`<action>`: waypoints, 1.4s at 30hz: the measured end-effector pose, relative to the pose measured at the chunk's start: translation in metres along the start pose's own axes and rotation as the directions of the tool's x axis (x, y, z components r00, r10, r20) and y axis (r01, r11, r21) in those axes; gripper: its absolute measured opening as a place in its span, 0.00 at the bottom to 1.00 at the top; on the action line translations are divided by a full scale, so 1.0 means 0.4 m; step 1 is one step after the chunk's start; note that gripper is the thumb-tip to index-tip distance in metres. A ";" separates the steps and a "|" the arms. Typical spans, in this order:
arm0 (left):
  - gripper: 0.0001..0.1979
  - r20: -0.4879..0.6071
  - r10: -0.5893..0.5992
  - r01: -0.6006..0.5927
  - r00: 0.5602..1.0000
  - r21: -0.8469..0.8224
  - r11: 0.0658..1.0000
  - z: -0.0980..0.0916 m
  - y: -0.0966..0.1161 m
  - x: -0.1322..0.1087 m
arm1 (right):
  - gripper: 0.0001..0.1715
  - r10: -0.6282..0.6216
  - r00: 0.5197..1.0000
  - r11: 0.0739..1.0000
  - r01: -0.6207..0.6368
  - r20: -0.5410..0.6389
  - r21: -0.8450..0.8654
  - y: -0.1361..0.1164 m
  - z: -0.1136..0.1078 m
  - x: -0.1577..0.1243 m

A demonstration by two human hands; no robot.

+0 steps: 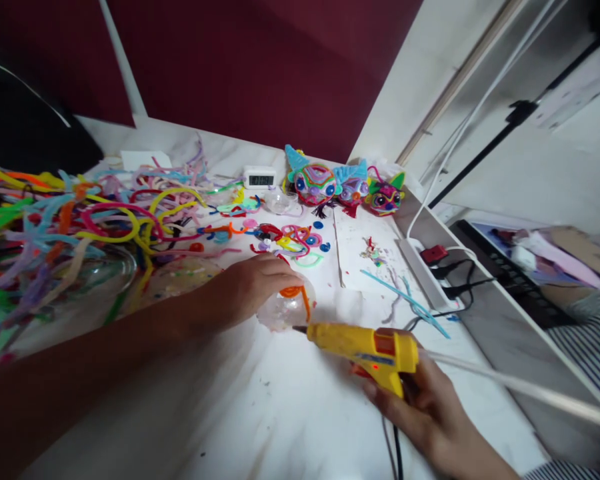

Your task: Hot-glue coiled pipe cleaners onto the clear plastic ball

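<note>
My left hand (253,283) is closed over a clear plastic ball (285,308) with an orange pipe cleaner (300,295) curled on it, pressing it to the white table (260,407). My right hand (420,400) grips a yellow glue gun (367,350); its nozzle points left and almost touches the ball. A glue stick (505,383) juts out of the gun's back.
A heap of coloured pipe cleaners (70,227) fills the left side. Three pipe-cleaner animal heads (347,187) and a small digital clock (260,177) stand at the back. A power strip (430,273) with plugged cables lies to the right. Loose curled pieces (290,240) lie mid-table.
</note>
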State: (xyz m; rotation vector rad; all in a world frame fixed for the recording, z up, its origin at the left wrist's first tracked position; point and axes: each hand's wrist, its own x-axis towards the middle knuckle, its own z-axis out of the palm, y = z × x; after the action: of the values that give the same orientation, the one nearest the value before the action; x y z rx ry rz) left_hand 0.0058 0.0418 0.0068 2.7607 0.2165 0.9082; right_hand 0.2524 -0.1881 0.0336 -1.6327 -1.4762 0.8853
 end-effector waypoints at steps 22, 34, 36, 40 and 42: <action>0.19 0.016 -0.051 0.051 0.999 0.003 0.999 -0.003 0.005 0.003 | 0.12 -0.593 0.753 0.564 0.640 0.283 -0.521 -0.090 -0.024 0.199; 0.16 0.034 -0.036 0.035 0.999 0.050 0.998 -0.013 0.016 0.011 | 0.12 -0.649 0.643 0.528 0.765 0.406 -0.368 -0.089 0.027 0.333; 0.15 0.028 -0.022 0.021 0.999 0.050 0.999 -0.012 0.015 0.011 | 0.13 -0.644 0.649 0.529 0.760 0.406 -0.377 -0.086 0.031 0.336; 0.15 0.032 -0.038 0.037 0.999 0.050 0.998 -0.012 0.018 0.010 | 0.12 -0.628 0.675 0.557 0.737 0.387 -0.382 -0.082 0.042 0.338; 0.14 0.018 -0.047 0.046 0.999 0.050 0.998 -0.012 0.021 0.011 | 0.11 -0.625 0.693 0.584 0.721 0.361 -0.373 -0.082 0.049 0.336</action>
State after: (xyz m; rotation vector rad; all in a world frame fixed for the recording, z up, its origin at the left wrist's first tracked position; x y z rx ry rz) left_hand 0.0071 0.0354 0.0154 2.7958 0.3035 0.8762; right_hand 0.2326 -0.0509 0.0518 -1.1084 -2.3879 0.2155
